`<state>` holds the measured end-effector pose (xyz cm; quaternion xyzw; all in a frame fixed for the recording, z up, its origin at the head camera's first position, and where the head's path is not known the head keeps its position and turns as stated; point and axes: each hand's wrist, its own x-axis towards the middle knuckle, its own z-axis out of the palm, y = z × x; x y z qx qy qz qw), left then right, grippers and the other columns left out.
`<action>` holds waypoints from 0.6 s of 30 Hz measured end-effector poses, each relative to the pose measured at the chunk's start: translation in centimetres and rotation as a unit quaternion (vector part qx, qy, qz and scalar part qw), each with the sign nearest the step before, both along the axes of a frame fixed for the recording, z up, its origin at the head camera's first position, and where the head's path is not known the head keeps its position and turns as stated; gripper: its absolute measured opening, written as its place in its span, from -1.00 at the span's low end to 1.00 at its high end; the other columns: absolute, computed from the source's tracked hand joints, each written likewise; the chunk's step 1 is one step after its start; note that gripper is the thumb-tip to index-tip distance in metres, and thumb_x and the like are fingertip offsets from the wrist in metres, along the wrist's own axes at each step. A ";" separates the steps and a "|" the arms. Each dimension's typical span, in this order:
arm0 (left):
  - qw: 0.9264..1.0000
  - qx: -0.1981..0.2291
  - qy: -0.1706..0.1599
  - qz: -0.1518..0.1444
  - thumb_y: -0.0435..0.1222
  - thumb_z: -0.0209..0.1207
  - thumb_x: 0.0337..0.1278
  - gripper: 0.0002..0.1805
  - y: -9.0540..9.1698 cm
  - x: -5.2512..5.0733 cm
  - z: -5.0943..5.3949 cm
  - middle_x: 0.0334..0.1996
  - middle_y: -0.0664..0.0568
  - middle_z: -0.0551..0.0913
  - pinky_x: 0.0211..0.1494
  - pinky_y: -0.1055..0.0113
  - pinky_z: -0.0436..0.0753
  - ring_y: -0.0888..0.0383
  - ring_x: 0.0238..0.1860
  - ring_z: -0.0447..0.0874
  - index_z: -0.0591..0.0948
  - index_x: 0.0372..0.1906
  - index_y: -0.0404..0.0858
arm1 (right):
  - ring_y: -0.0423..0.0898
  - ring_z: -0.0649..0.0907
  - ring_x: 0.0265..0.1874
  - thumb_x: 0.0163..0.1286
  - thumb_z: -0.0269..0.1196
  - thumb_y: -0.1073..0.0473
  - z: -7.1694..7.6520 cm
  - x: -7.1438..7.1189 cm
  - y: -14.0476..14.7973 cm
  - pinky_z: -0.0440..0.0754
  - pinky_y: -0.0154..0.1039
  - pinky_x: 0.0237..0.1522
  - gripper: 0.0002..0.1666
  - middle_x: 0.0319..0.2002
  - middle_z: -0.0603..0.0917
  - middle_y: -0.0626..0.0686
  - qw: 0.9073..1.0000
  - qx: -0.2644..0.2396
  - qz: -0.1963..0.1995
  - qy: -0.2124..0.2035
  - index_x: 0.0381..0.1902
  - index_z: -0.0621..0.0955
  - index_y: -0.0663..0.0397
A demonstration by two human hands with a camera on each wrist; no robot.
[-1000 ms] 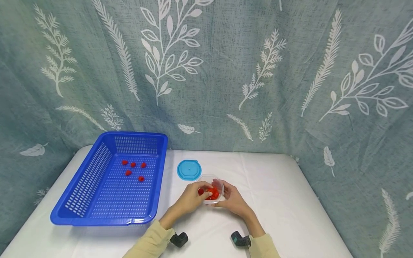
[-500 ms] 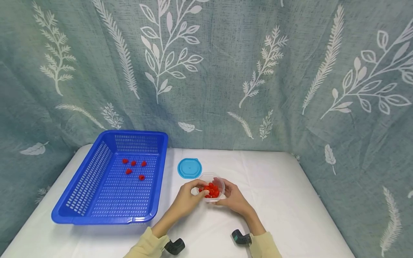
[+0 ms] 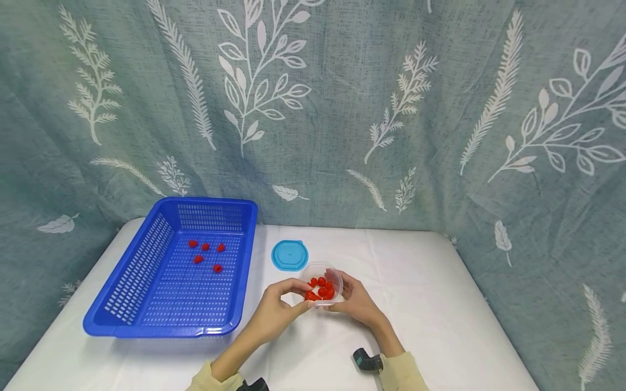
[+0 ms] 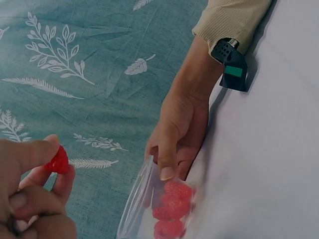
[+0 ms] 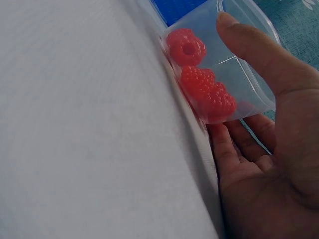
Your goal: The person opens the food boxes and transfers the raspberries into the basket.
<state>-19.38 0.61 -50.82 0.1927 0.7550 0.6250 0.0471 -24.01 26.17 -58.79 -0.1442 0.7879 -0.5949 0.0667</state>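
Observation:
A raspberry (image 4: pixel 59 160) is pinched between the thumb and fingertips of my left hand (image 3: pixel 275 310), at the left side of a clear plastic container (image 3: pixel 319 266). My right hand (image 3: pixel 361 304) grips that container from its right side, thumb on the near wall, as the right wrist view shows. Inside, several raspberries (image 5: pixel 199 79) lie on the bottom, visible through the wall. The container seems to stand on the white cloth, slightly tilted or level; I cannot tell which.
To the left stands a blue perforated basket (image 3: pixel 250 255) with several raspberries (image 3: pixel 198 259) on its floor. Behind the container lies a blue lid (image 3: pixel 290 255) on the white tablecloth (image 3: pixel 415 304). A patterned green curtain (image 3: pixel 332 125) hangs along the back.
My left hand has drawn back leftward from inside the container, a raspberry now between its fingers. The raspberries inside are less covered. My right hand keeps its grip on the container.

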 end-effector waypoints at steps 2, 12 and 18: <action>1.000 0.000 -0.007 0.006 -0.26 0.43 0.15 -0.75 -0.5 0.4 0.4 -0.13 -0.01 0.73 -0.60 0.44 0.44 0.32 -0.53 0.43 0.72 -0.07 -0.16 | 0.04 0.37 0.49 0.07 0.57 0.32 -0.1 -0.1 0.1 0.33 -0.31 0.39 0.03 0.43 0.47 0.10 1.000 -0.003 0.000 -0.002 0.48 0.37 0.05; 0.999 -0.015 -0.018 0.025 -0.21 0.34 0.27 -0.76 -3.4 2.4 1.5 -0.12 0.00 0.75 -0.54 0.44 0.47 0.30 -0.37 0.53 0.72 0.00 -0.15 | 0.05 0.35 0.49 0.05 0.59 0.31 0.0 -0.1 0.1 0.31 -0.24 0.41 0.05 0.44 0.45 0.09 1.000 0.003 -0.005 -0.010 0.49 0.37 0.03; 0.999 -0.006 -0.037 0.031 -0.17 0.41 0.19 -0.74 -5.2 3.5 3.7 -0.10 -0.01 0.73 -0.68 0.47 0.18 0.31 -0.78 0.21 0.72 -0.03 -0.07 | 0.04 0.36 0.49 0.03 0.58 0.35 0.1 -0.1 0.1 0.33 -0.31 0.39 0.05 0.45 0.45 0.09 1.000 -0.009 -0.003 -0.015 0.48 0.38 0.04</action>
